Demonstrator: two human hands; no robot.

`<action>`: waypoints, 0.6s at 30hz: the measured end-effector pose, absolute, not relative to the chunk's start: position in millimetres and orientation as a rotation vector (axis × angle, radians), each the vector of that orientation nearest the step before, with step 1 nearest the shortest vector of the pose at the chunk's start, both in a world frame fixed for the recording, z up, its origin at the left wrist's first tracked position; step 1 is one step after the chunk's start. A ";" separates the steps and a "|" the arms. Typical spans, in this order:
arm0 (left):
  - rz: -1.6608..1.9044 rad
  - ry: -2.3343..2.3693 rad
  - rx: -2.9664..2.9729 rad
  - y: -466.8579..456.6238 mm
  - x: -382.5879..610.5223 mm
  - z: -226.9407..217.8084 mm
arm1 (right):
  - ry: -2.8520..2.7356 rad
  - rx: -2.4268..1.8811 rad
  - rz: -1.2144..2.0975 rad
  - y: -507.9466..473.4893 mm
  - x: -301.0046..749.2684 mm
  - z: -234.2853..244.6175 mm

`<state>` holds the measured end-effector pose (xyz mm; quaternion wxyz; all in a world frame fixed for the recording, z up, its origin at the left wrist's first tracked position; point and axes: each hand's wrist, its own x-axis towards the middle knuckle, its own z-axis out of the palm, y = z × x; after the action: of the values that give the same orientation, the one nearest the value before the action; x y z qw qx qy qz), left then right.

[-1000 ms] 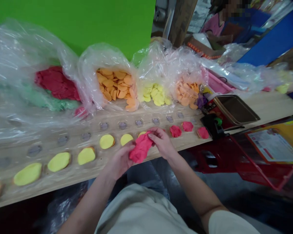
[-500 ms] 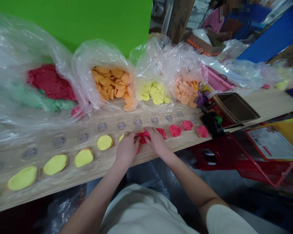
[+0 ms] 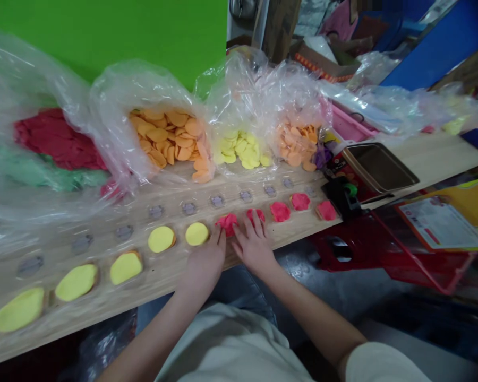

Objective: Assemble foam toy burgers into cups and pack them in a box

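Observation:
A row of small stacks of soft, flat, foam-like pieces runs along the wooden table. My left hand (image 3: 205, 263) reaches the near-left edge of a ruffled red piece (image 3: 227, 224), its fingers close together on that edge. My right hand (image 3: 256, 245) has its fingers spread, with fingertips between this piece and another red piece (image 3: 255, 215), which they partly cover. Left of my hands lies a round yellow piece (image 3: 197, 234) on its stack, followed by several more yellow-topped stacks. Three red-topped stacks, one of them a red piece (image 3: 280, 211), sit to the right.
Clear plastic bags along the back hold dark red pieces (image 3: 59, 139), orange discs (image 3: 171, 137), yellow discs (image 3: 245, 149) and pale orange discs (image 3: 297, 143). Several small grey items in clear plastic lie behind the row. A black tape dispenser (image 3: 344, 199) and a brown tray (image 3: 382, 167) stand right.
My hands have moved apart, and my right hand's fingers have spread rightward. The ruffled red piece now lies more exposed on the row, as does the yellow piece beside it. The view has shifted slightly.

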<state>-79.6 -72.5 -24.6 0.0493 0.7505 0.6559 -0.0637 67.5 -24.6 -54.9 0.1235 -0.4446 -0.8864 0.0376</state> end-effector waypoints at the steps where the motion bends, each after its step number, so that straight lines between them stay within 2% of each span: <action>1: -0.200 2.002 2.295 -71.5 -79.0 -22.9 | -2.588 -1.294 0.116 -23.1 66.3 -54.0; 9: 0.000 1.970 2.214 -81.1 -74.5 -21.3 | -2.531 -1.280 0.131 -14.9 73.4 -50.6; 12: 0.332 1.919 2.071 -79.5 -83.1 -22.9 | -2.426 -1.248 0.265 -17.2 74.6 -43.7; 15: 0.913 1.881 1.672 -81.8 -98.0 -21.3 | -2.158 -1.262 0.713 -31.9 63.2 -34.3; 18: 1.265 1.782 1.007 -91.5 -109.8 -19.3 | -1.852 -1.142 1.550 -53.3 36.9 -32.6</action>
<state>-109.8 -91.5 -19.3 0.3593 0.3906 0.6911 0.4905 36.9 -53.3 -32.6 0.2330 -0.4158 -0.6742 0.5641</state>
